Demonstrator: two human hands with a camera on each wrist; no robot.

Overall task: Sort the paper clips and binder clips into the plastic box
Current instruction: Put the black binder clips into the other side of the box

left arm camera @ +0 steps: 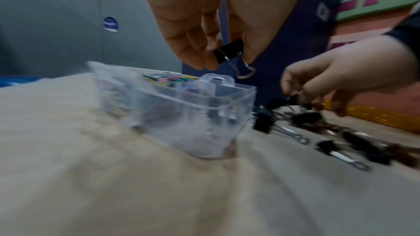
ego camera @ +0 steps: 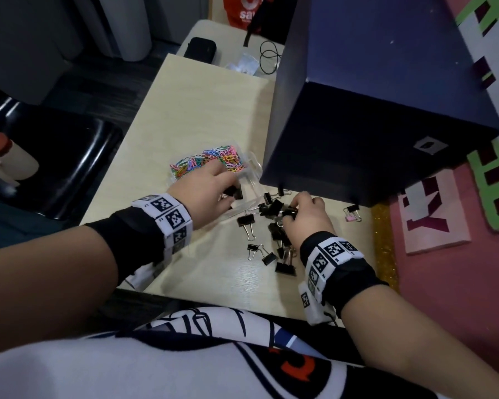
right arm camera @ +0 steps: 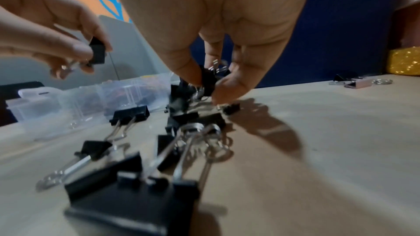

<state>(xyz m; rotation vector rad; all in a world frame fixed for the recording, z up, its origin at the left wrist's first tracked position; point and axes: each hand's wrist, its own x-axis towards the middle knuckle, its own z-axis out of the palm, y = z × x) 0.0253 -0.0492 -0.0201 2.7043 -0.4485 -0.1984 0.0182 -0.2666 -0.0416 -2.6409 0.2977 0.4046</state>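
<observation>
head looks down; wrists sit low (close), sharing binder clips (ego camera: 267, 223).

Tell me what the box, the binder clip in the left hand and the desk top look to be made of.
Plastic box: clear, glossy hard plastic; the coloured paper clips show through its walls. Black binder clip pinched by the left hand: probably painted sheet metal, matte black, with shiny bare wire handles. Desk top: pale wood grain, smooth; likely laminate, though real wood cannot be ruled out.
</observation>
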